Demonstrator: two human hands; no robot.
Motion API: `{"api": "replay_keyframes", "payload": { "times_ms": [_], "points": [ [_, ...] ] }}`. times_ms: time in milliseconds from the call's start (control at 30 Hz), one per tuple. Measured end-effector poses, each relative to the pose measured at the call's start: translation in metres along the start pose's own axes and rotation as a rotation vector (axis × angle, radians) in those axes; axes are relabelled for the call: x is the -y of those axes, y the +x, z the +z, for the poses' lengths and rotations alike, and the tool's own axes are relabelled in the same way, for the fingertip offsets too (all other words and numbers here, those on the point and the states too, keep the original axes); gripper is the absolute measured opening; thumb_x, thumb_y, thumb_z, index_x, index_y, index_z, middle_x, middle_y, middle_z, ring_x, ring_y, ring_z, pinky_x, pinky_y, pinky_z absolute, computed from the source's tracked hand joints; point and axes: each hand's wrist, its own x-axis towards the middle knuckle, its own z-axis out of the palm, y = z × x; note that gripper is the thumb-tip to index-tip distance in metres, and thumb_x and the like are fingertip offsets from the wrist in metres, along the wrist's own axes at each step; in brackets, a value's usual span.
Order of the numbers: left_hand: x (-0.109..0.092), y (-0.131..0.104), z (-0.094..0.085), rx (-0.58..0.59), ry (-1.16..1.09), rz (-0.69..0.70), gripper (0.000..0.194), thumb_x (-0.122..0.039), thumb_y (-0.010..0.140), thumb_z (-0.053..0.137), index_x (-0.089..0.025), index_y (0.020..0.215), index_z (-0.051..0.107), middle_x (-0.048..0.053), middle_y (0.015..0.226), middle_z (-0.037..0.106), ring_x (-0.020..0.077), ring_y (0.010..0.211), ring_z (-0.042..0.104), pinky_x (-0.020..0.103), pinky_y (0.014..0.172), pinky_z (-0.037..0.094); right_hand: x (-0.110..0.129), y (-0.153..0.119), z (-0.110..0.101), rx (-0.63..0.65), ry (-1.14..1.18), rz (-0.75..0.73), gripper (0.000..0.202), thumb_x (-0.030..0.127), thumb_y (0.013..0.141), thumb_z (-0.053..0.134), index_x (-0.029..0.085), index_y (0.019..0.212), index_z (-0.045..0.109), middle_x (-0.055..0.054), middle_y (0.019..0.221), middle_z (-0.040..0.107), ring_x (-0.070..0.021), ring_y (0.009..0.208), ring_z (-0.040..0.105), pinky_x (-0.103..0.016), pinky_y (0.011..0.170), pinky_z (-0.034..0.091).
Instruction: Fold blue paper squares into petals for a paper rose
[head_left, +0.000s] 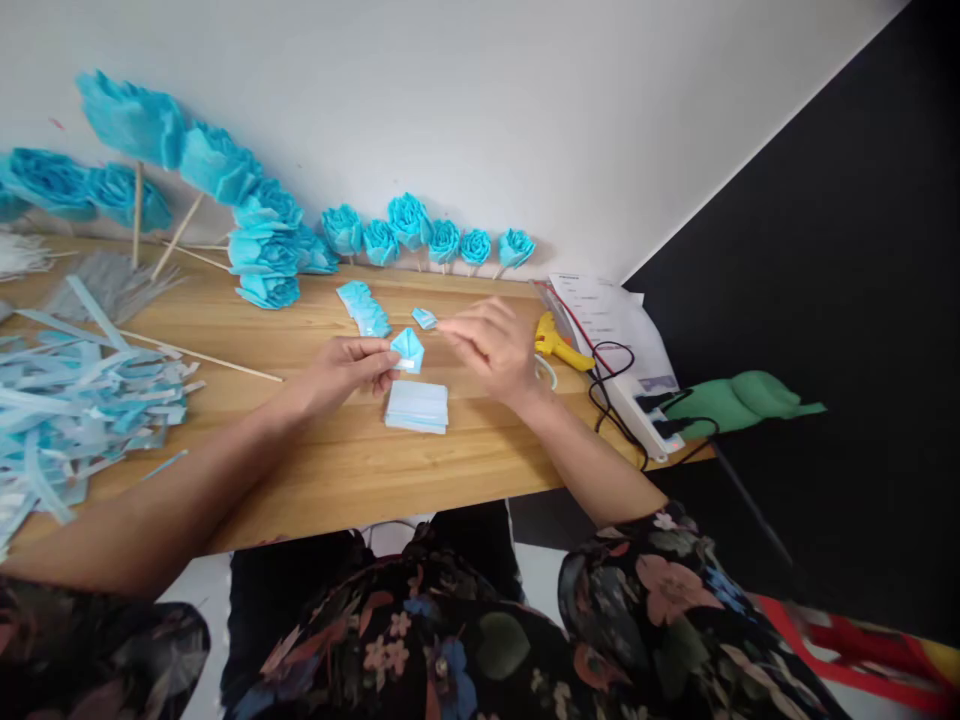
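Observation:
My left hand [354, 366] pinches a folded piece of blue paper [409, 346] with a pointed top and a whitish strip along its lower edge. To its right, my right hand [491, 345] is raised with thumb and fingers pressed together. Whatever sits between those fingertips is too small to make out. A small blue folded piece [424, 318] is right by them, and I cannot tell whether they touch. Below the hands lies a neat stack of pale blue sheets [416, 407]. Behind my left hand is a row of overlapping folded blue pieces [364, 309].
Blue paper flowers [409, 222] on sticks lean along the wall. Pale cut strips [75, 420] are heaped at the left, near a thin stick [202, 356]. At the right are a yellow glue gun [561, 343], printed papers [615, 325], a power strip [651, 425] and black cables.

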Motion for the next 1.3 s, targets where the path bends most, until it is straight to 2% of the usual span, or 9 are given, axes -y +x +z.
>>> {"api": "replay_keyframes", "payload": {
  "times_ms": [67, 133, 267, 500, 700, 1000, 1300],
  "points": [
    [0.001, 0.001, -0.001, 0.005, -0.009, -0.006, 0.032, -0.044, 0.086, 0.067, -0.016, 0.07, 0.068, 0.0, 0.064, 0.063, 0.0107, 0.059, 0.054, 0.023, 0.06, 0.043, 0.007, 0.003, 0.006, -0.006, -0.024, -0.136, 0.015, 0.019, 0.097, 0.059, 0.023, 0.107, 0.069, -0.002, 0.095, 0.075, -0.0161, 0.088, 0.066, -0.033, 0.077, 0.053],
    [0.002, 0.001, -0.001, -0.001, -0.024, -0.012, 0.031, -0.044, 0.085, 0.068, -0.016, 0.072, 0.068, 0.0, 0.064, 0.063, 0.0105, 0.058, 0.054, 0.023, 0.059, 0.043, 0.008, 0.001, 0.011, -0.037, -0.053, -0.166, 0.017, 0.017, 0.095, 0.061, 0.023, 0.109, 0.069, -0.002, 0.095, 0.074, -0.0166, 0.088, 0.065, -0.033, 0.075, 0.053],
    [-0.002, 0.0, 0.001, 0.023, -0.021, -0.03, 0.03, -0.041, 0.086, 0.067, -0.015, 0.072, 0.067, 0.0, 0.063, 0.063, 0.0095, 0.057, 0.054, 0.021, 0.056, 0.041, 0.008, -0.008, 0.016, -0.068, -0.063, -0.147, 0.019, 0.015, 0.095, 0.062, 0.025, 0.11, 0.069, -0.001, 0.09, 0.071, -0.0159, 0.087, 0.063, -0.033, 0.074, 0.052],
    [-0.013, -0.004, 0.003, 0.176, 0.017, -0.08, 0.033, -0.039, 0.088, 0.063, -0.015, 0.066, 0.064, 0.001, 0.058, 0.059, 0.0082, 0.052, 0.049, 0.019, 0.051, 0.039, 0.012, -0.014, 0.015, -0.079, 0.026, -0.125, 0.019, 0.016, 0.094, 0.063, 0.026, 0.11, 0.068, -0.001, 0.091, 0.069, -0.0158, 0.086, 0.062, -0.033, 0.075, 0.05],
    [-0.011, -0.003, 0.003, 0.176, 0.004, -0.102, 0.033, -0.039, 0.087, 0.065, -0.014, 0.066, 0.064, 0.001, 0.059, 0.06, 0.008, 0.052, 0.05, 0.019, 0.05, 0.041, 0.013, -0.014, 0.017, -0.084, 0.144, -0.109, 0.02, 0.015, 0.093, 0.065, 0.025, 0.11, 0.067, 0.0, 0.091, 0.069, -0.0153, 0.086, 0.064, -0.034, 0.077, 0.051],
    [-0.017, -0.004, 0.005, 0.229, 0.031, -0.118, 0.033, -0.041, 0.085, 0.067, -0.015, 0.065, 0.063, 0.001, 0.057, 0.06, 0.0081, 0.05, 0.05, 0.019, 0.049, 0.042, 0.015, -0.014, 0.026, 0.031, 0.447, 0.025, 0.014, 0.02, 0.097, 0.061, 0.029, 0.105, 0.069, 0.001, 0.092, 0.068, -0.0148, 0.089, 0.063, -0.037, 0.084, 0.052],
    [-0.017, -0.005, 0.004, 0.345, 0.009, -0.169, 0.028, -0.039, 0.086, 0.066, -0.016, 0.07, 0.063, 0.0, 0.061, 0.061, 0.0082, 0.052, 0.052, 0.019, 0.049, 0.042, 0.013, -0.014, 0.026, 0.063, 0.493, 0.009, 0.012, 0.025, 0.097, 0.062, 0.031, 0.104, 0.07, 0.002, 0.092, 0.067, -0.0144, 0.091, 0.061, -0.038, 0.088, 0.05]
  ]
}}
